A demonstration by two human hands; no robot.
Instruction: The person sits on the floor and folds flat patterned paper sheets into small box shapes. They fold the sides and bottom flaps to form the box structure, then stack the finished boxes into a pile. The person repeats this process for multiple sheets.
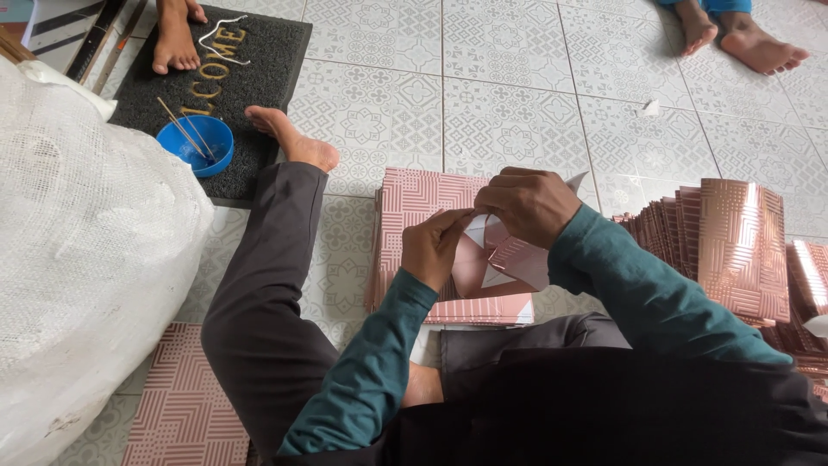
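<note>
Teal sleeves point(638, 293) nearest the lens, seated on tile; left hand point(434, 248) curled, pinching the near edge of a half-folded pink patterned sheet point(500, 263), right hand point(530, 204) closed over its top fold, both held above a flat stack of matching sheets point(423, 200); blue bowl point(200, 144) well apart on the doormat.

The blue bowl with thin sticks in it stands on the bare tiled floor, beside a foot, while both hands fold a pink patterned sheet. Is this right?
Not quite. In the head view the blue bowl with the thin sticks stands on the dark doormat, not on the bare tiles. The rest holds: a foot lies beside it, and the left hand and right hand fold a pink patterned sheet.
</note>
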